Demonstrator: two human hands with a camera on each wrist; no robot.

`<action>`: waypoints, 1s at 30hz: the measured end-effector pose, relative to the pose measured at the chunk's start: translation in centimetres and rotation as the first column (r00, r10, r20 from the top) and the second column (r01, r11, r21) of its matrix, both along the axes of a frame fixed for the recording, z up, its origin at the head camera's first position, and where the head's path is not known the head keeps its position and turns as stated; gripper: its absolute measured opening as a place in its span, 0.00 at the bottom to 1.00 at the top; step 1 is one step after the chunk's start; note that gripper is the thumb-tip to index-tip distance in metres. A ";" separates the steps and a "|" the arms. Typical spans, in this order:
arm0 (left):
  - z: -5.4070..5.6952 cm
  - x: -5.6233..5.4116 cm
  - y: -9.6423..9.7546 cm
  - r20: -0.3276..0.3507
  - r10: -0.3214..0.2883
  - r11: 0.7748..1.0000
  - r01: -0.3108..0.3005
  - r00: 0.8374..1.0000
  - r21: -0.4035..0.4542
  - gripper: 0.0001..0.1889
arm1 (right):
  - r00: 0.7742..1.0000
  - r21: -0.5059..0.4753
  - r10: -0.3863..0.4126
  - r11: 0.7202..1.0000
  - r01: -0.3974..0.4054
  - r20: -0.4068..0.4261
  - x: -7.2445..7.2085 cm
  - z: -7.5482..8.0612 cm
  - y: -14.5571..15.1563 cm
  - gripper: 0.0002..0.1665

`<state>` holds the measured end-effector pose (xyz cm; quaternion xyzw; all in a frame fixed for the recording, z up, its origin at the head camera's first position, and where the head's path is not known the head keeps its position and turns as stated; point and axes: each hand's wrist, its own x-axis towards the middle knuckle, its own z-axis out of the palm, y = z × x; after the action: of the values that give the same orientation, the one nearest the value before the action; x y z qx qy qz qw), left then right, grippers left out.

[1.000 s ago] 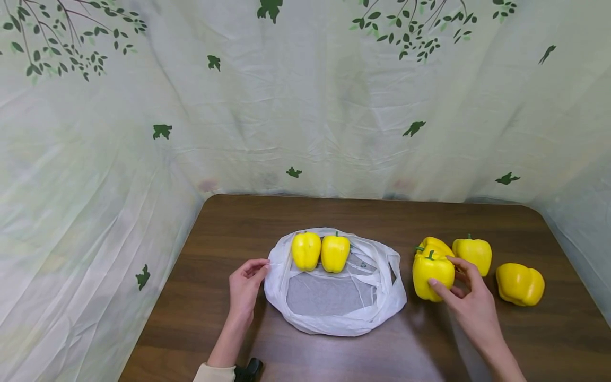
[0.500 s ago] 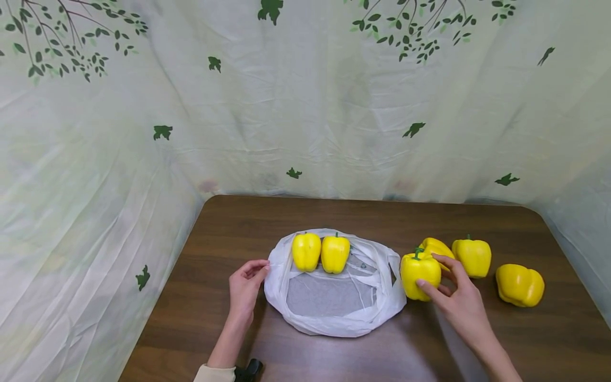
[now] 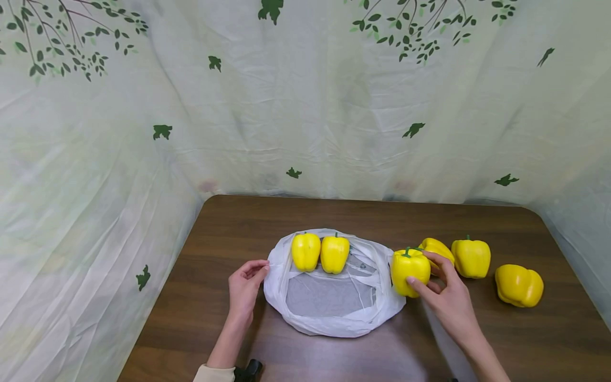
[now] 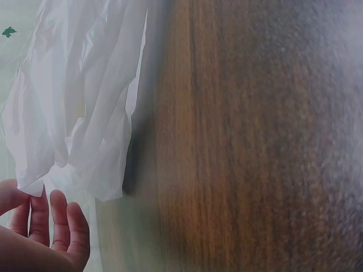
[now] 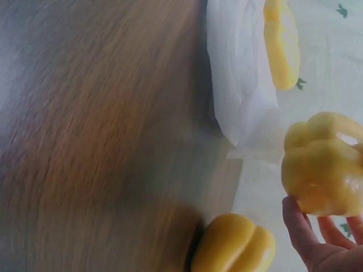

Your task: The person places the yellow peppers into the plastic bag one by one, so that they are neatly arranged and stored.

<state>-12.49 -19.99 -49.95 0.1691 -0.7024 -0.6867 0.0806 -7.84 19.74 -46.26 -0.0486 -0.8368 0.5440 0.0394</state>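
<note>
A white plastic bag (image 3: 334, 322) lies spread on the table with its mouth turned up. Inside it, along the far side, two yellow bell peppers (image 3: 306, 252) sit side by side. My left hand (image 3: 245, 289) pinches the bag's left edge between thumb and fingers; the left wrist view shows the same pinch on the plastic (image 4: 74, 113). My right hand (image 3: 448, 305) grips another yellow bell pepper (image 3: 409, 271), stem up, at the bag's right rim. In the right wrist view that pepper (image 5: 323, 167) is raised, held by thumb and fingers.
To the right stand more yellow bell peppers: one partly hidden behind the right hand (image 3: 435, 248), one upright (image 3: 471, 258) and one on its side (image 3: 519, 285). The brown wooden table (image 3: 229, 223) ends at a leaf-printed curtain (image 3: 324, 106) behind.
My right hand has carried its bell pepper leftward, away from the other peppers and up to the bag's right rim. The left hand and the bag have stayed in place.
</note>
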 end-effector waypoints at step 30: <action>0.3 -0.1 -0.1 0.082 -0.025 1.000 0.025 0.996 0.003 0.10 | 1.000 -0.118 0.020 0.993 -0.018 0.012 -0.9 -0.8 -3.7 0.43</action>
<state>-12.61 -20.05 -49.66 0.1886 -0.7064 -0.6808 0.0430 -8.78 16.09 -47.10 -0.0466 -0.8038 0.5926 0.0256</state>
